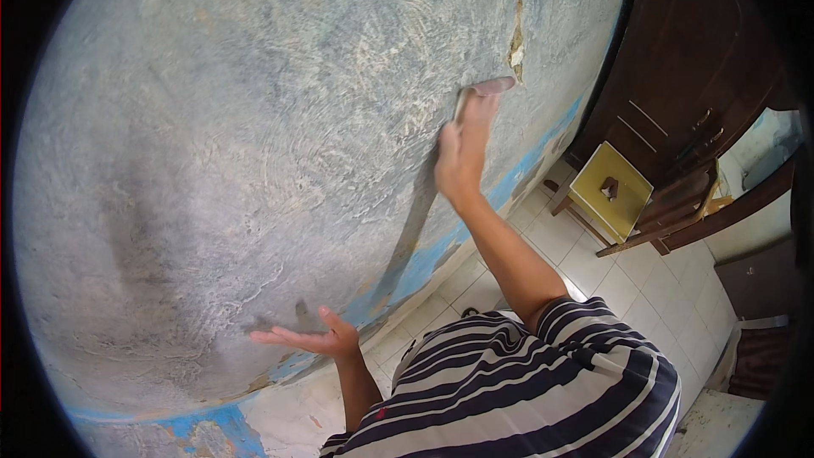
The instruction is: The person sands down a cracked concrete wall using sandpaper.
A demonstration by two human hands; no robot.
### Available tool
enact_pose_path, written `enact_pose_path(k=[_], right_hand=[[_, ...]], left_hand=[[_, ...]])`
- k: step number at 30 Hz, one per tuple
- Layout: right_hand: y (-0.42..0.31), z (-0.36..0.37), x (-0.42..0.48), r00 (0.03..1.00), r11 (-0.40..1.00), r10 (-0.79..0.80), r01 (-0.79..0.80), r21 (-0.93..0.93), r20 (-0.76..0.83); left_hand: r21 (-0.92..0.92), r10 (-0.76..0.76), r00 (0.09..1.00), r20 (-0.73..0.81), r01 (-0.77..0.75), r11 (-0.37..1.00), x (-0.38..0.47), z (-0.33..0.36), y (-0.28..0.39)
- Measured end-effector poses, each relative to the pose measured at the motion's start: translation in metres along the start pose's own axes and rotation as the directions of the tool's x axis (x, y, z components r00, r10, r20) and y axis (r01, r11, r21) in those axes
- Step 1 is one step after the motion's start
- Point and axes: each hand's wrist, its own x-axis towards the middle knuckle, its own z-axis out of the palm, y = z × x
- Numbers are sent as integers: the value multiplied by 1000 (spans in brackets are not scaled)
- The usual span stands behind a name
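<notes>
My right hand [465, 146] is raised against the grey plaster wall [286, 114], blurred, with a folded piece of sandpaper [493, 86] under and around its fingertips. The sandpaper lies on the wall just below a crack with broken plaster [516, 51]. Lower on the left, my left hand [311, 337] is held near the wall with its fingers stretched and the thumb apart, holding nothing. Whether its fingertips touch the wall cannot be told. Swirling scratches and pale patches mark the plaster, and a strip of peeling blue paint [439, 251] runs along its lower part.
A chair with a yellow seat [610, 216] stands to the right, a small brown folded piece [609, 187] on it. Behind it are a dark wooden wardrobe [687, 51] and a mirror [772, 146]. White tiles [585, 261] cover the floor.
</notes>
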Motion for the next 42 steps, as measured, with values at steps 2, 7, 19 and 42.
enact_pose_path(k=[2,7,19,42], right_hand=[[-13,-5,-20,948,951,-264,286,-114,180],[2,-2,9,974,966,-213,222,-133,79],[53,-14,-1,649,682,-644,727,-81,404],[99,-46,38,861,904,-394,425,-31,321]], left_hand=[[-1,11,1000,-10,-11,1000,2,7,4],[4,27,999,-36,-27,1000,14,18,21],[96,-71,994,-80,79,992,19,39,57],[395,-291,956,-42,283,874,10,52,126]])
